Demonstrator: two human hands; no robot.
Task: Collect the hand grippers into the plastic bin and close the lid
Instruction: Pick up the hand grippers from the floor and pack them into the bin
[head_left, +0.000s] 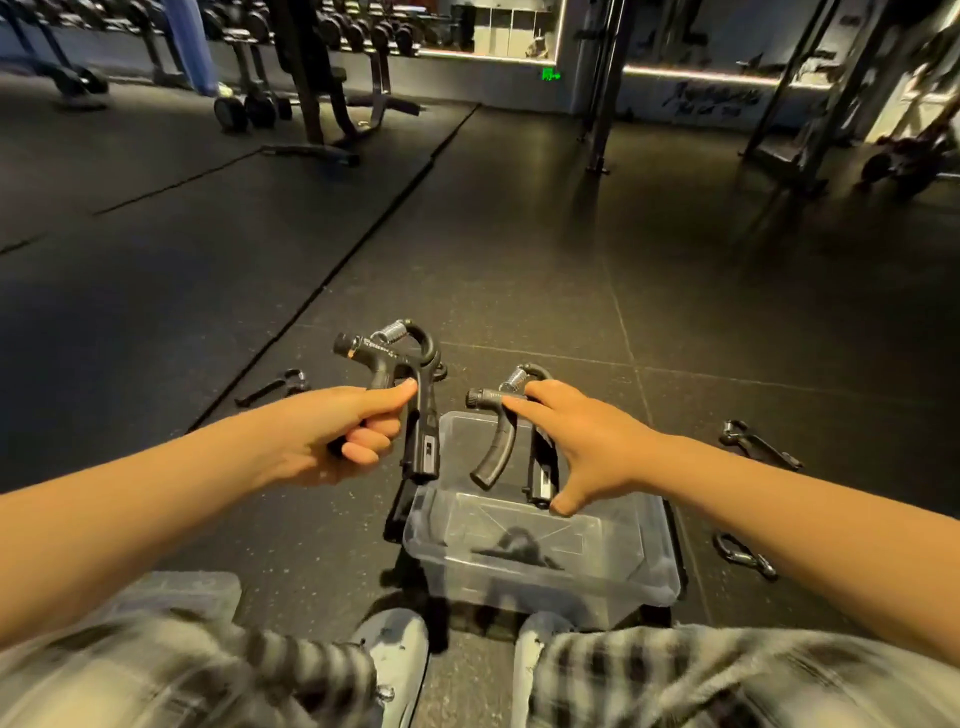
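The left hand (332, 436) is at centre left of the frame. Its fingers are curled round one handle of a black hand gripper (410, 374) and its thumb is laid along the top. The gripper's spring end points up and its free handle hangs just above the left rim of the plastic bin (571, 587).

The right hand (587, 441) holds a second hand gripper (496, 441) from above, directly over the open bin. Its index finger is stretched along the top bar and its thumb is pressed near the bottom of the right handle, while the curved handle hangs free.

The clear bin stands on the dark floor (519, 234) in the lower middle of the frame, between the person's knees, with its lid off. A third gripper (519, 548) lies on its bottom.

More grippers lie on the floor around the bin:
- one left of the hands (272, 387)
- two on the right (758, 447) and (745, 556)

Dumbbell racks (332, 31) line the upper left.
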